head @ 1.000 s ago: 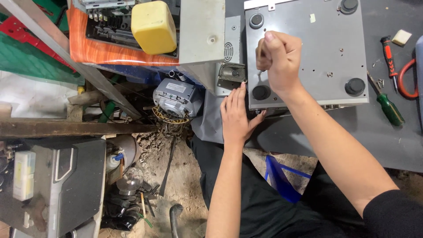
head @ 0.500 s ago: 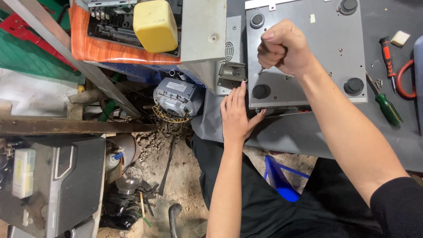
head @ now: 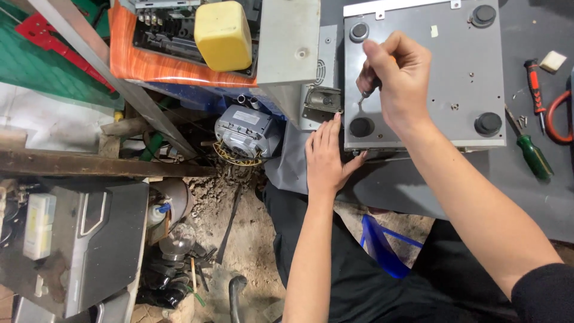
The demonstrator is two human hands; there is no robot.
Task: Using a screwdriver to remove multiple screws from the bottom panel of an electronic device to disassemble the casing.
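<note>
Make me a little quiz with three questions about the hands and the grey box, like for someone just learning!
1. True or false: the left hand lies flat at the left edge of the grey box.
2. What does the right hand grip? A) a thin tool with its tip on the box B) a hammer C) a cup
3. What colour is the handle of the screwdriver lying right of the box?

Key: 1 true; 2 A; 3 green
</note>
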